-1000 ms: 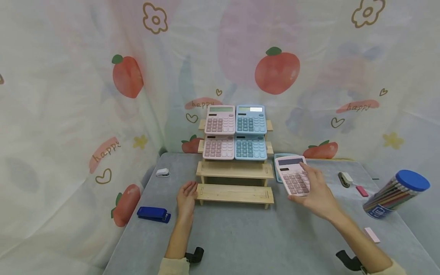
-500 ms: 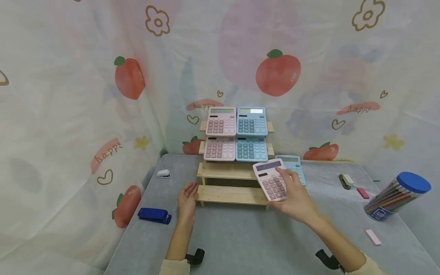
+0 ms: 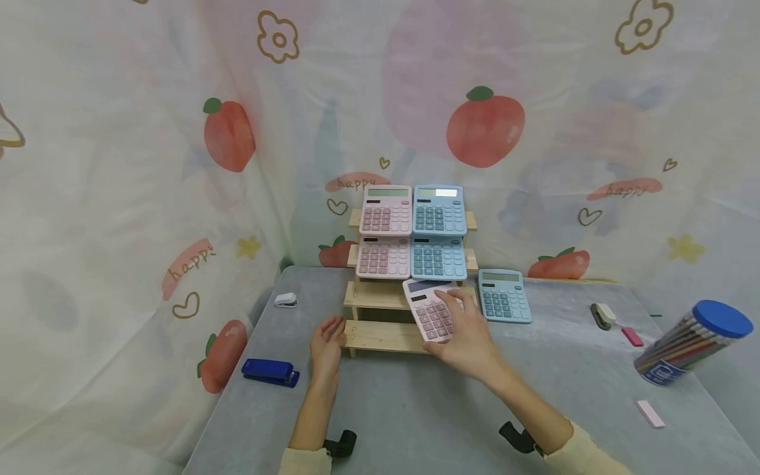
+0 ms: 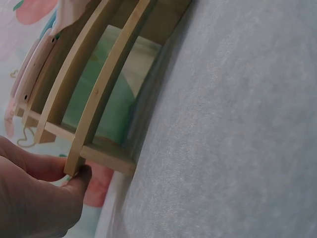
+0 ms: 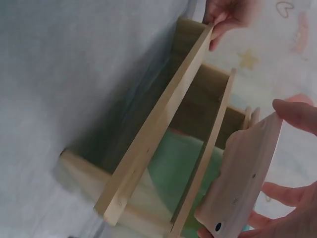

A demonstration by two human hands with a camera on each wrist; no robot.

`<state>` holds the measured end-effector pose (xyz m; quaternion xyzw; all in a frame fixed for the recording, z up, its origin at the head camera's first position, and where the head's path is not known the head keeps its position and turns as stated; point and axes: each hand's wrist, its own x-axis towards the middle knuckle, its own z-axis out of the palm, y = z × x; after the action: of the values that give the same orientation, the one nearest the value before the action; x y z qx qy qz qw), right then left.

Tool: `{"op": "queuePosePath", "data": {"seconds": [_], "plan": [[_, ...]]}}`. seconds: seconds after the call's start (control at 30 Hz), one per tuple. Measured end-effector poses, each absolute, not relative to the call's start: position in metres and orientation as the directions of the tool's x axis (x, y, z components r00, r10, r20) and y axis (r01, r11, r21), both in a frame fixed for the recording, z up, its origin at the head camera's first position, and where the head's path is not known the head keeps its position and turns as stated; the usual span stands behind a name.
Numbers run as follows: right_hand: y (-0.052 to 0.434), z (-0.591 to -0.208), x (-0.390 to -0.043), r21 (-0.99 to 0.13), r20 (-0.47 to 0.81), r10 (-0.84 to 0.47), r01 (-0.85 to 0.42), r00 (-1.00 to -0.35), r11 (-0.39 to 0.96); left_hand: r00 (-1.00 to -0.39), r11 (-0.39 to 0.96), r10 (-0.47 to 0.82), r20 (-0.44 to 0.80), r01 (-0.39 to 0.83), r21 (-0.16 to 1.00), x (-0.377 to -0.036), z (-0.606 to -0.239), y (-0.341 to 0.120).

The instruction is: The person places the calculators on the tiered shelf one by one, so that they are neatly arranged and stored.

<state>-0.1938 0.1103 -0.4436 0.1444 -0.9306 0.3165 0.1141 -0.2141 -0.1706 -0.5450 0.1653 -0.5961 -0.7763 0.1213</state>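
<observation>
My right hand point(image 3: 469, 340) grips a pink calculator point(image 3: 431, 316) by its right side, tilted, in front of the two lower steps of a wooden tiered stand point(image 3: 380, 336). In the right wrist view the pink calculator point(image 5: 242, 178) shows edge-on, close by the stand's shelf boards. My left hand point(image 3: 326, 349) pinches the left end of the lowest shelf between thumb and fingers, as the left wrist view shows at the board's end point(image 4: 74, 161). On the upper two steps lean two pink calculators point(image 3: 386, 210) on the left and two blue calculators point(image 3: 439, 210) on the right.
Right of the stand a blue calculator point(image 3: 505, 295) lies on the grey table. Farther right are a dark and white stapler point(image 3: 602, 315), a red eraser point(image 3: 632, 336), a pencil tub point(image 3: 691, 343) and a pink eraser point(image 3: 650, 414). A blue stapler point(image 3: 270, 372) and small white stapler point(image 3: 286, 300) lie left.
My right hand has carried the pink calculator leftward from over the blue calculator on the table to the front of the stand, uncovering the blue one. My left hand stays at the shelf end.
</observation>
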Motion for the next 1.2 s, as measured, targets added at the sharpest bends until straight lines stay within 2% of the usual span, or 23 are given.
{"op": "queuePosePath", "data": {"seconds": [0.27, 0.5, 0.9, 1.2], "plan": [[0.073, -0.449, -0.202, -0.602, 0.283, -0.181, -0.321, -0.942, 0.731, -0.918, -0.275, -0.380, -0.110, -0.002, 0.962, -0.214, -0.546, -0.168], [0.043, -0.456, -0.210, -0.632, 0.326, -0.142, -0.327, -0.935, 0.703, -0.922, -0.290, -0.368, -0.123, -0.012, 0.957, -0.212, -0.544, -0.167], [-0.008, -0.473, -0.228, -0.556, 0.400, -0.086, -0.317, -0.912, 0.768, -0.909, -0.265, -0.399, -0.118, -0.009, 0.964, -0.215, -0.543, -0.170], [0.002, -0.478, -0.225, -0.626, 0.437, -0.141, -0.413, -0.888, 0.661, -0.909, -0.257, -0.400, -0.118, -0.012, 0.966, -0.215, -0.544, -0.170]]}}
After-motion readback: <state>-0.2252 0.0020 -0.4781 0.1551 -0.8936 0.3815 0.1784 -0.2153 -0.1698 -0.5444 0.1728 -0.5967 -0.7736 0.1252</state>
